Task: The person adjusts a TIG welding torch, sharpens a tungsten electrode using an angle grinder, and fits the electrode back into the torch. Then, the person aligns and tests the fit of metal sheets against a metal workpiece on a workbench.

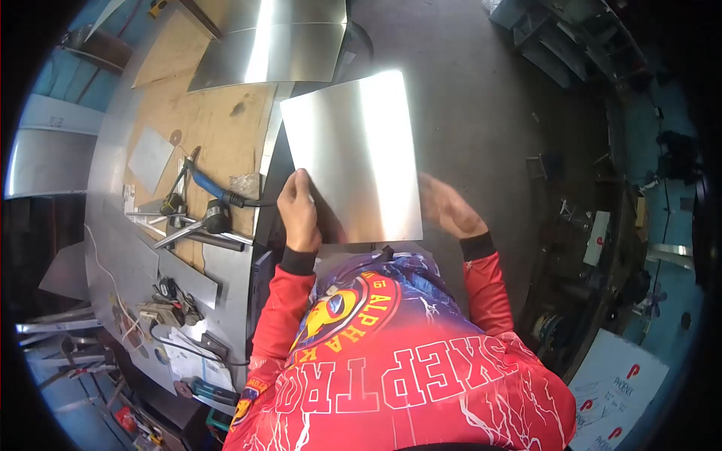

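A flat, shiny metal sheet (pixel 350 161) is held up in front of my body, bright reflections running down its face. My left hand (pixel 299 214) is closed on its left edge, the thumb on the near face and the other fingers partly hidden. Beside the right edge is my right hand (pixel 451 207), smeared by motion. Whether its fingertips touch the sheet or reach behind it, I cannot tell.
On the left, a metal workbench (pixel 113 180) carries a wooden board (pixel 218 113), a blue-handled cable tool (pixel 207 180), metal bars and papers (pixel 199 361). Larger metal sheets (pixel 271 45) lie at its far end. Printed white panels (pixel 620 387) stand at lower right.
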### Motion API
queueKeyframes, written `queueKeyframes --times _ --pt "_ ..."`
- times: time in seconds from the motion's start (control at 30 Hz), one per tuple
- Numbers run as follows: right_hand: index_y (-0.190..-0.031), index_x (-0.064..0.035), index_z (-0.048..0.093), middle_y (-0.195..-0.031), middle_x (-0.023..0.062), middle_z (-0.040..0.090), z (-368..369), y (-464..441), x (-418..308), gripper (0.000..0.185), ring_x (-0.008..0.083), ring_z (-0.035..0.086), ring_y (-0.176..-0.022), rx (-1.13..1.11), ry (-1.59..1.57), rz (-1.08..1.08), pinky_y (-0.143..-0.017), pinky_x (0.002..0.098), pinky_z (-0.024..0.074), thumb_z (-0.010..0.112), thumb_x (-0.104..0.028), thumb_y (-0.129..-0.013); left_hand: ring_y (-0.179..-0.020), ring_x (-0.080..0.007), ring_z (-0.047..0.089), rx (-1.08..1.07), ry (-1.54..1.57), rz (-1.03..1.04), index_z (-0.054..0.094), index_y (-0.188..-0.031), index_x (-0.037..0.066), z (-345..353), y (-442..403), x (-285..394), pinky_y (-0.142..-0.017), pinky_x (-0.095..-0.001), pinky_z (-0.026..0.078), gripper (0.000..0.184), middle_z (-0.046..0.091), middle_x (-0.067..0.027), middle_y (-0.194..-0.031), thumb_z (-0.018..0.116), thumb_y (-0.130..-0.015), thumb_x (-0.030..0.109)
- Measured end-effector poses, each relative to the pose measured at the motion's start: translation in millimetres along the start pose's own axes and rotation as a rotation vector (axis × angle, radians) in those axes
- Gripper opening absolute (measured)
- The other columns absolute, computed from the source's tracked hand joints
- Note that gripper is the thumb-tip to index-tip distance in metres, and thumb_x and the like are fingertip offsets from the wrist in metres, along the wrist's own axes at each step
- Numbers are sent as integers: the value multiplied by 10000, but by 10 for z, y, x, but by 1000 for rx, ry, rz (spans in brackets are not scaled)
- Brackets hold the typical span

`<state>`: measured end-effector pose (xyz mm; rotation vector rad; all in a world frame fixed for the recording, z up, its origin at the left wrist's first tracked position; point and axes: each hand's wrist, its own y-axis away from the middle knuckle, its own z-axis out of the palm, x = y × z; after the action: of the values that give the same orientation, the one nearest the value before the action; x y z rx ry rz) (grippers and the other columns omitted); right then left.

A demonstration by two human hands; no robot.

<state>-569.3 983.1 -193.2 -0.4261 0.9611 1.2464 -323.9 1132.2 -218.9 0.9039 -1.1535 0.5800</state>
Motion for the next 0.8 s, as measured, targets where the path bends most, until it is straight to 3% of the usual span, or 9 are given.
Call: queueKeyframes --times 0.03,0.13,0.17,0.23,0.33,0.47,0.57,0.67,0.8 --pt "-1440 -10 325 -1385 117 476 -61 -59 -171 907 206 498 -1234 119 -49 -78 -996 345 434 726 -514 -801 -902 -117 560 -26 -39 50 607 -1134 -98 207 -33 81 -806 -258 439 409 647 -69 -986 539 -992 280" --pt "-1304 -16 503 -1209 76 604 -555 -311 -284 589 151 587 -1071 150 -174 -61 -898 300 477 674 -401 -892 -873 -95 559 -71 -107 61 619 -1110 -99 622 -211 33 -779 -241 440 369 653 -59 -959 543 -984 240" --pt "-1304 -16 503 -1209 76 604 -606 -395 -326 589 151 587 -1071 146 -178 -44 -898 300 477 674 -401 -892 -881 -83 565 -138 -99 -5 623 -1112 -89 738 -231 91 -779 -233 445 352 658 -56 -957 549 -978 229" --pt "-1092 -19 621 -976 23 660 -650 -635 -401 394 118 627 -833 551 75 -86 -727 273 512 701 -347 -889 -885 -75 582 -355 -84 -61 618 -1141 -62 854 -416 67 -765 -223 457 338 660 -49 -978 566 -968 224" --pt "-1076 -4 627 -984 22 658 -1037 -867 -350 388 103 616 -851 686 3 -32 -730 262 504 726 -320 -873 -913 -100 616 -494 -145 -228 580 -1225 -41 899 -599 211 -782 -234 484 372 661 -59 -1057 592 -955 214" --pt "-1084 7 624 -986 33 658 -1469 -1251 -215 423 111 614 -863 730 -92 -49 -762 267 501 740 -331 -859 -1039 -169 634 -401 338 -409 503 -1326 -16 896 -805 -53 -873 -313 516 431 641 -100 -1187 587 -953 183" --pt "-1114 17 613 -1035 62 644 -1719 -1695 -286 480 138 605 -915 760 -79 -125 -812 289 492 762 -345 -837 -1032 -180 635 -350 439 -433 540 -1280 1 1004 -1132 -410 -890 -331 510 371 648 -83 -1162 582 -956 178" --pt "-1145 28 599 -1079 76 628 -2009 -2022 -302 526 161 593 -970 872 10 -79 -846 307 480 777 -346 -821 -1079 -177 602 -145 571 -436 587 -1172 50 1204 -1471 -736 -951 -351 463 245 641 -40 -1120 576 -960 171" --pt "-1161 46 583 -1093 84 624 -1889 -2495 -759 574 177 591 -985 905 45 13 -847 314 481 794 -349 -802 -1093 -156 555 -107 546 -420 586 -1150 101 1317 -2019 -864 -964 -360 441 208 608 -4 -1166 578 -956 175"
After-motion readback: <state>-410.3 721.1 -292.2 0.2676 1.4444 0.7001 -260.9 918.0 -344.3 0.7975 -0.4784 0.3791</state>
